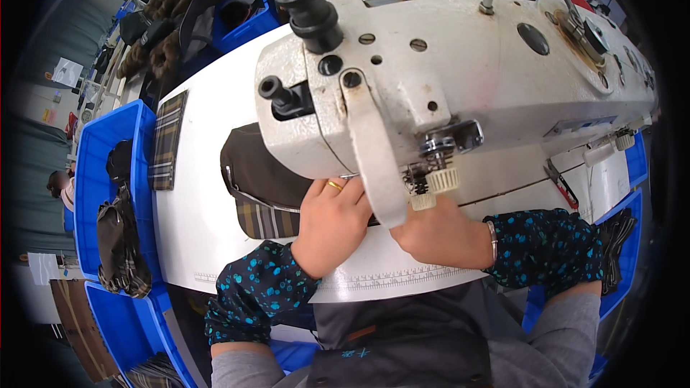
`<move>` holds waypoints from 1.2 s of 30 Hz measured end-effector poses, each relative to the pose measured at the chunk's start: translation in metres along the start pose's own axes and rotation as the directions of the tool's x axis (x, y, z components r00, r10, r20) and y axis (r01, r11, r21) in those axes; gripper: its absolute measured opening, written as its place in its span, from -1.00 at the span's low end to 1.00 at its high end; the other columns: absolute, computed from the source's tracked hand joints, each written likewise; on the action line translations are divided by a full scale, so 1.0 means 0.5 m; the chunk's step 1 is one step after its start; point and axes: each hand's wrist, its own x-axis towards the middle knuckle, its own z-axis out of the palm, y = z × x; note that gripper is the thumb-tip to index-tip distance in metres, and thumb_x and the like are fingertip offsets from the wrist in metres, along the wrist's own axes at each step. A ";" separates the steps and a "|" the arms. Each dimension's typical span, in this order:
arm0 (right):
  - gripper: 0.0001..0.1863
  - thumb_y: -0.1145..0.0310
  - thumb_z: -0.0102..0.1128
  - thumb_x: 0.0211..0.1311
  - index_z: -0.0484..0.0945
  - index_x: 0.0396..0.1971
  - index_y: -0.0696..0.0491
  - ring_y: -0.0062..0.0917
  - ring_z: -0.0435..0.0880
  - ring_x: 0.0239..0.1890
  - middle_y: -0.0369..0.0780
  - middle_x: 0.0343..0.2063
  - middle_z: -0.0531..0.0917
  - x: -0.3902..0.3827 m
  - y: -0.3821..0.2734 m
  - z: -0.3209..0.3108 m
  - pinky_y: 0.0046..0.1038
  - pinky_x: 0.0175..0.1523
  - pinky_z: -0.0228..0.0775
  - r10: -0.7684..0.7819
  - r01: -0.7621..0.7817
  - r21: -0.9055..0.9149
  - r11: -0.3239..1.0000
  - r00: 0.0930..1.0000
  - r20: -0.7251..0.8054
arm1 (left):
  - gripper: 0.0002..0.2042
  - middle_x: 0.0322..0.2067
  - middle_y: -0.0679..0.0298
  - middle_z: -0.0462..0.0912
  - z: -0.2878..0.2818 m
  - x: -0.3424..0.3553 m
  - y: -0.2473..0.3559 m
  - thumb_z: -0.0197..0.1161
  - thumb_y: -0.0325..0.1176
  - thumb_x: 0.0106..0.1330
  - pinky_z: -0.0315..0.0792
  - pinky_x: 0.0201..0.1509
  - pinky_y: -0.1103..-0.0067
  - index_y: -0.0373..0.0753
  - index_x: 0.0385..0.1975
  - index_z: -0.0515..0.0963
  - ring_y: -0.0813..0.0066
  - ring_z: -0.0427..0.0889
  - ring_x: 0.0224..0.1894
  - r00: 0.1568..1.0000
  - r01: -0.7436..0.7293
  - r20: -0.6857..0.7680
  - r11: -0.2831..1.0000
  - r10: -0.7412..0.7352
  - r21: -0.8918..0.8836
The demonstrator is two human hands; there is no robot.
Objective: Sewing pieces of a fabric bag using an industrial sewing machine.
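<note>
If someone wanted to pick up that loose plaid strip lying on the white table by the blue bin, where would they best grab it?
Probably at the near short end of the plaid strip, coming in from the person's left, beside the blue bin. The strip lies flat and long on the white table, apart from the dark fabric piece under the left hand, so pinching an end and peeling upward seems easiest.

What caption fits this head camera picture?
Two hands press dark fabric under a white sewing machine.
</note>
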 end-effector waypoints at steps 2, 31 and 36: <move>-0.91 0.41 0.21 0.00 0.56 -0.49 0.10 -0.54 0.61 -0.65 -0.31 -0.71 0.51 -0.001 0.004 0.007 -0.45 -0.58 0.37 -0.002 0.002 0.043 0.999 1.000 0.009 | -0.76 -0.33 0.29 0.68 0.003 0.000 -0.001 0.39 -0.44 0.10 0.54 -0.13 0.39 -0.15 -0.20 0.72 0.24 0.69 -0.24 0.996 0.079 0.035 0.997 -0.079 0.006; -0.51 0.41 0.23 -0.09 0.66 -0.07 0.28 -0.47 0.61 -0.65 -0.25 -0.69 0.56 -0.004 0.021 0.049 -0.38 -0.55 0.38 0.123 -0.116 0.095 0.989 0.990 -0.064 | -0.97 -0.55 0.17 0.64 0.019 0.008 -0.030 0.38 -0.40 0.16 0.50 -0.40 0.33 -0.14 -0.43 0.68 0.12 0.66 -0.50 0.978 0.183 0.113 0.979 -0.173 -0.089; -0.39 0.40 0.22 -0.09 0.62 0.07 0.33 -0.47 0.58 -0.67 -0.27 -0.70 0.53 -0.006 0.027 0.052 -0.37 -0.56 0.35 0.082 -0.073 0.151 0.986 0.995 -0.055 | -0.93 -0.62 0.17 0.62 -0.021 0.008 -0.047 0.38 -0.40 0.19 0.50 -0.46 0.31 -0.18 -0.50 0.66 0.11 0.66 -0.53 0.968 0.217 0.162 0.962 -0.191 -0.164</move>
